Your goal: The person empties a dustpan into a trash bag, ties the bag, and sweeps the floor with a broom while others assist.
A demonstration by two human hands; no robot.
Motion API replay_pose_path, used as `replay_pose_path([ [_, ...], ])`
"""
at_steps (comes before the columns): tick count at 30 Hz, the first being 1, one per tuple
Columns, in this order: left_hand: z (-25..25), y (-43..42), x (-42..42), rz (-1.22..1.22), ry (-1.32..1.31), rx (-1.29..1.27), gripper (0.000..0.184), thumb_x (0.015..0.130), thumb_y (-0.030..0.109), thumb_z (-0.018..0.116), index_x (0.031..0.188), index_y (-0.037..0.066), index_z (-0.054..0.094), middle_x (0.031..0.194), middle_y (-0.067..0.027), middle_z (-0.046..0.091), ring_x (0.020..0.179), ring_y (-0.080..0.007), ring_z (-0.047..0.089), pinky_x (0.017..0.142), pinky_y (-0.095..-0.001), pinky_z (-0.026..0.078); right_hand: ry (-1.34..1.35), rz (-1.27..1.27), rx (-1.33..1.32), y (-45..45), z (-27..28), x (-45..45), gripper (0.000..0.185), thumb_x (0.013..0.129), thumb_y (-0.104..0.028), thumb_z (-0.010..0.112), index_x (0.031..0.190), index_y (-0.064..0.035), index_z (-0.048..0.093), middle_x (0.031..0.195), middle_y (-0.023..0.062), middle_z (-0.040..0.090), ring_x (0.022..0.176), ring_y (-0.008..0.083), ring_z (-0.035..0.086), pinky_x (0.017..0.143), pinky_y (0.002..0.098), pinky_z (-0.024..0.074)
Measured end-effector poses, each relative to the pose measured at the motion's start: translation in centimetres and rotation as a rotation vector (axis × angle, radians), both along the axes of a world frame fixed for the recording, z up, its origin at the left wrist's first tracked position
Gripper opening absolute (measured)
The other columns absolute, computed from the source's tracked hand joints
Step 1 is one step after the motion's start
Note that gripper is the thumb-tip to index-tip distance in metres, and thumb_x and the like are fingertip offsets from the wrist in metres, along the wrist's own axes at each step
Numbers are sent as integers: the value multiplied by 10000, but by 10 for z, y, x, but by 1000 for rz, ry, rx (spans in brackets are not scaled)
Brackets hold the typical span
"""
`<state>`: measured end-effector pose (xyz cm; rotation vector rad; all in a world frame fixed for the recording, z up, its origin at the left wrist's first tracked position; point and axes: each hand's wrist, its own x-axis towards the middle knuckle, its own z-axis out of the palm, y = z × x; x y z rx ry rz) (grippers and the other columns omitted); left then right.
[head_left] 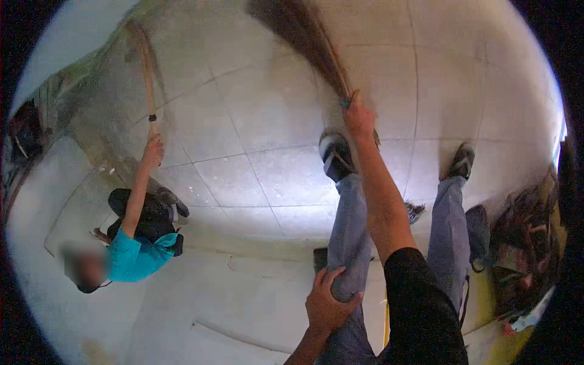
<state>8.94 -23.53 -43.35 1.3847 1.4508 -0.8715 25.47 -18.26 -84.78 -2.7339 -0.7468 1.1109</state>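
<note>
My right hand [360, 115] is closed round the bound handle end of a brown broom [331, 67]. Its dark, wide bristles fan out to the upper left over the tiled floor [225, 170], blurred by motion. On my left knee rests my left hand [330, 302], fingers spread over the grey trouser leg [350, 225], holding no object.
At the left a crouching person in a teal shirt [137, 258] holds another broom [147, 73]. My shoes [336, 157] stand apart on the tiles. Dark piled items [526, 243] lie at the right, and a small dark tuft [415, 212] is between my legs.
</note>
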Motion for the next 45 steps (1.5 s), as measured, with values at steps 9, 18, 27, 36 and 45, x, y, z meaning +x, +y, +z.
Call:
replay_pose_path([
  [9,4,-48,53,-259,77,65,629,610,390,824,1115,96,590,1158,-177,555,1111,-331,533,967,-421,420,-127,-455,82,-108,26,130,368,842,-211,528,1152,-36,437,863,265,622,774,446,607,697,538,467],
  [18,-1,-76,83,-483,140,87,614,608,458,811,1100,142,624,1166,-119,570,1116,-301,536,969,-413,422,-200,-735,116,-265,44,255,430,831,-266,548,1210,-83,458,922,277,611,879,467,580,719,534,445],
  [27,-3,-65,81,-510,222,15,593,633,467,777,1142,221,598,1258,-66,509,1136,-285,531,934,-433,445,-81,-620,268,-213,105,171,382,814,-185,590,1137,-15,479,854,248,628,781,441,611,669,516,481],
  [36,-3,-66,106,-478,437,-60,642,624,462,777,1185,228,571,1268,-76,507,1151,-283,523,947,-427,443,-105,-230,76,-167,58,132,402,807,-188,575,1154,-31,446,799,168,594,640,345,630,555,459,512],
  [45,-8,-73,124,-521,474,-59,674,621,442,743,1222,204,552,1266,-94,506,1111,-304,550,922,-437,457,-251,-467,-84,-279,108,268,408,853,-243,565,1165,-17,431,853,222,637,756,425,619,650,490,500],
])
